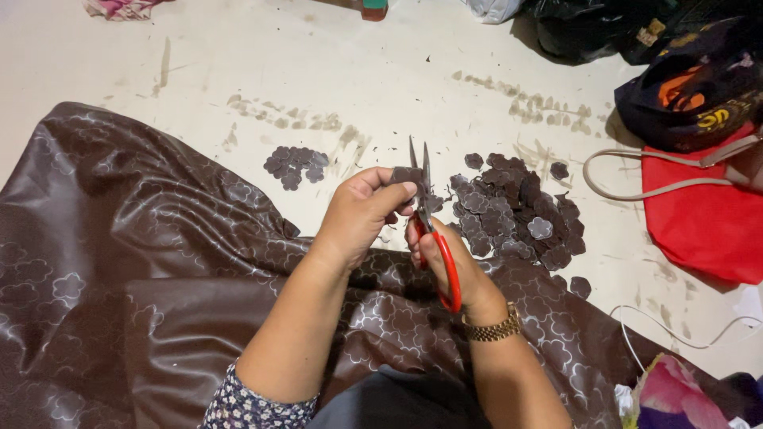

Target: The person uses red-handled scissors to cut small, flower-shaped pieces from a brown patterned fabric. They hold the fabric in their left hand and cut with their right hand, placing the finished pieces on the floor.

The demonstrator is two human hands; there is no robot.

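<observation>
Brown cloth (159,262) with flower print, filling the lower left and centre of the frame, edge running diagonally toward lower right. Pale floor (334,71) open across the top. Red bag (707,222) at the right edge, dark bag (699,87) above it. Two heaps of cut flower pieces: large heap (517,214) right of centre, too many to count; small heap (296,165) left of centre, roughly ten. Left hand (362,214) at centre, fingers closed, pinching one small brown scrap (407,174). Right hand (445,262) just beside it, wrapped around red handles of one pair of scissors (433,230), blades up and nearly closed against the scrap. One gold watch (493,327) on right wrist.
</observation>
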